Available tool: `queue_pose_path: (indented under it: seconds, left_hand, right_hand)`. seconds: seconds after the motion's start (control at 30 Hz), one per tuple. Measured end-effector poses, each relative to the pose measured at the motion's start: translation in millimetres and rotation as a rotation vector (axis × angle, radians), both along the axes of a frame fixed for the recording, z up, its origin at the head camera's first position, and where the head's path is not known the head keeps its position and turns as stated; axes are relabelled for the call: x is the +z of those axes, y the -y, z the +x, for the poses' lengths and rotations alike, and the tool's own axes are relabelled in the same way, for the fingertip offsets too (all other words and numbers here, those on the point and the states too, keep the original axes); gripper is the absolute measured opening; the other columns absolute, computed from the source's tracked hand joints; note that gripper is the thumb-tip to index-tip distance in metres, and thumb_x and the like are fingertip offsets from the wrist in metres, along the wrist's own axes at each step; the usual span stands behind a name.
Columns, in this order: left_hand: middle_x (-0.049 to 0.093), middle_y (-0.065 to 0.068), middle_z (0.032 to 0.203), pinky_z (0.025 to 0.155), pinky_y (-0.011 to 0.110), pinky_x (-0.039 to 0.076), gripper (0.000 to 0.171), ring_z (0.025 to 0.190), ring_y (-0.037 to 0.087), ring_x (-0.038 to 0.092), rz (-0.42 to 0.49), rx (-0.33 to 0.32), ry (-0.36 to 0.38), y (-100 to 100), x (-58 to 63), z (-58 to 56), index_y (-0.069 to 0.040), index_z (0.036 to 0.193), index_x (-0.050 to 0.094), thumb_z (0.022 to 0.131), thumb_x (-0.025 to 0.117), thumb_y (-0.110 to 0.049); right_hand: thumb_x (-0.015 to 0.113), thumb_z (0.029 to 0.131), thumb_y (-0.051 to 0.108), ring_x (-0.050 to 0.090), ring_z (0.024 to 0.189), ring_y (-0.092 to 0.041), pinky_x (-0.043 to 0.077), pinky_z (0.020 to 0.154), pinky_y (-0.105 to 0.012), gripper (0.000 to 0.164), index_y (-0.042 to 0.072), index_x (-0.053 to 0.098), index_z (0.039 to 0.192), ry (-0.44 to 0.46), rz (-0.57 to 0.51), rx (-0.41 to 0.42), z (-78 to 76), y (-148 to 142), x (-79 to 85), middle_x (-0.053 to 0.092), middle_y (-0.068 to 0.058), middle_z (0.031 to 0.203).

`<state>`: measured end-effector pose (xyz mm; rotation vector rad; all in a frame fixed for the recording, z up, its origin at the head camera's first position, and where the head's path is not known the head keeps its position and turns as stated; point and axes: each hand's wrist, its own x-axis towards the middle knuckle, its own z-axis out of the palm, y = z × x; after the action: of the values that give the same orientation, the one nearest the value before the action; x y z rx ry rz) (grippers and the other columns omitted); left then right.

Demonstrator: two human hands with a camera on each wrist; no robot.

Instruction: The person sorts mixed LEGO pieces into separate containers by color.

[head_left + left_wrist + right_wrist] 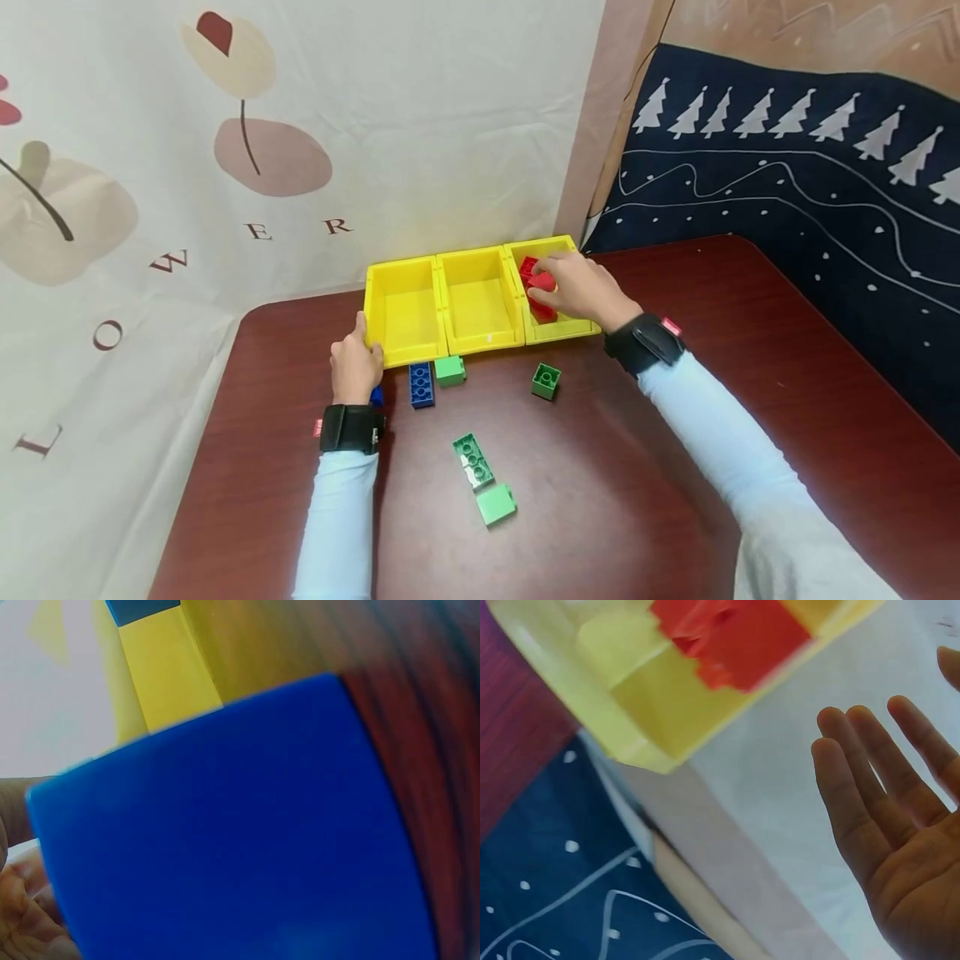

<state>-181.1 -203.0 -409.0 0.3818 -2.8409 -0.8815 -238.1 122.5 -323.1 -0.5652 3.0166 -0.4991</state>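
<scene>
Where fingers point(841, 791) hover, boxy bricks point(542, 312), smooth tray point(480, 310)

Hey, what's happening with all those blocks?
A person is busy here with both hands. The right hand is over the right section of a yellow tray, close to the red blocks inside it. The left hand is at the tray's front left corner. Four green blocks and two blue blocks, one partly hidden by that hand, are on the table in front.
</scene>
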Motion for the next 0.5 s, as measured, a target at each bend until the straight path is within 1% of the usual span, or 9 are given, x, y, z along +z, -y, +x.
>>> queue_pose_path:
  seconds: [0.07, 0.13, 0.23, 0.3, 0.37, 0.5]
  left_hand:
    - [0.059, 0.031, 0.124, 0.079, 0.046, 0.058, 0.061, 0.083, 0.04, 0.06, 0.001, 0.001, 0.0, 0.7, 0.5, 0.0, -0.009, 0.155, 0.028, 0.1, 0.055, -0.015]
    - [0.058, 0.031, 0.125, 0.081, 0.046, 0.057, 0.062, 0.085, 0.04, 0.06, 0.003, 0.004, 0.007, 1.4, 0.8, -0.1, -0.009, 0.155, 0.027, 0.1, 0.055, -0.015]
    - [0.057, 0.031, 0.128, 0.087, 0.048, 0.056, 0.063, 0.089, 0.041, 0.059, 0.003, 0.009, 0.018, 1.5, 1.2, 0.0, -0.009, 0.155, 0.026, 0.1, 0.055, -0.015]
    - [0.056, 0.031, 0.128, 0.09, 0.049, 0.055, 0.063, 0.091, 0.042, 0.059, 0.007, 0.011, 0.02, 1.6, 0.9, -0.2, -0.009, 0.155, 0.026, 0.1, 0.056, -0.015]
    - [0.057, 0.031, 0.127, 0.09, 0.049, 0.055, 0.063, 0.091, 0.042, 0.059, 0.009, 0.01, 0.018, 1.1, 0.7, -0.1, -0.009, 0.155, 0.026, 0.1, 0.056, -0.015]
    - [0.058, 0.03, 0.124, 0.087, 0.048, 0.056, 0.062, 0.088, 0.041, 0.059, 0.009, 0.005, 0.012, -0.3, 0.1, -0.7, -0.009, 0.155, 0.027, 0.1, 0.055, -0.015]
  right_hand:
    - [0.075, 0.087, 0.033, 0.061, 0.094, -0.027, 0.058, 0.086, -0.04, 0.043, 0.007, 0.066, 0.121, -0.06, -0.018, 0.026, 17.5, -1.8, 1.3, 0.066, -0.014, 0.117]
    - [0.076, 0.085, 0.033, 0.063, 0.094, -0.028, 0.058, 0.087, -0.041, 0.043, 0.007, 0.068, 0.118, -0.113, -0.041, 0.056, 34.0, -2.9, 1.0, 0.067, -0.014, 0.115]
    - [0.079, 0.083, 0.032, 0.064, 0.096, -0.027, 0.058, 0.088, -0.041, 0.041, 0.007, 0.07, 0.114, -0.167, -0.08, 0.098, 54.8, -2.8, -5.4, 0.069, -0.012, 0.112]
    - [0.081, 0.081, 0.03, 0.065, 0.097, -0.027, 0.059, 0.087, -0.041, 0.039, 0.006, 0.071, 0.111, -0.189, -0.104, 0.126, 65.6, -1.8, -13.6, 0.069, -0.012, 0.111]
    - [0.083, 0.079, 0.028, 0.064, 0.094, -0.025, 0.06, 0.083, -0.038, 0.038, 0.006, 0.072, 0.108, -0.204, -0.114, 0.148, 74.1, -1.4, -25.8, 0.07, -0.011, 0.107]
    - [0.085, 0.077, 0.025, 0.065, 0.09, -0.022, 0.06, 0.078, -0.036, 0.037, 0.004, 0.073, 0.105, -0.202, -0.102, 0.161, 88.0, -1.8, -52.3, 0.07, -0.011, 0.103]
